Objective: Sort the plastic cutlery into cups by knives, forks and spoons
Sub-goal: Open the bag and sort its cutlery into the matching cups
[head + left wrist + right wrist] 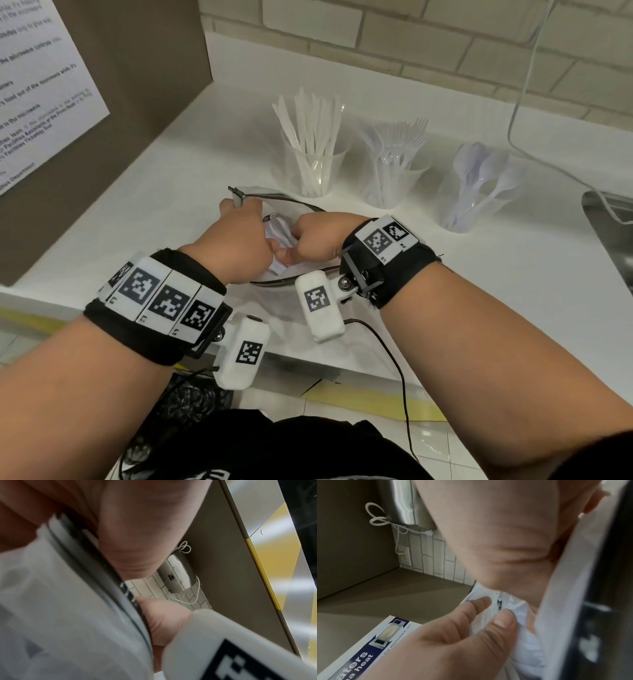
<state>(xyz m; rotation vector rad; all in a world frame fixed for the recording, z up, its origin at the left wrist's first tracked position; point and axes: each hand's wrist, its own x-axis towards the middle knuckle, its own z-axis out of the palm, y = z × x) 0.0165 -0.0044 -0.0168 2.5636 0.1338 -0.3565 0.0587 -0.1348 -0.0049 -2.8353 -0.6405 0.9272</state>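
From the head view, our left hand (pixel 241 236) grips the zipper rim of the pouch (pixel 291 200) on the counter (pixel 479 274) while our right hand (pixel 318 236) reaches inside. Behind stand the knife cup (pixel 313 168), fork cup (pixel 394 178) and spoon cup (pixel 476 195).

The left wrist view shows our fingers curled over the rim (blurred).

The right wrist view shows fingertips (pixel 505 622) pinching a white plastic wrapper (pixel 520 609).

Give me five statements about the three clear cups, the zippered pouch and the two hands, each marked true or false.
1. Three clear plastic cups stand on the white counter. True.
2. The leftmost cup holds spoons. False: white plastic knives.
3. The rightmost cup holds translucent spoons. True.
4. The right hand hangs idle above the cups. False: it reaches into the clear zippered pouch.
5. The left hand grips the pouch's rim by the zipper. True.
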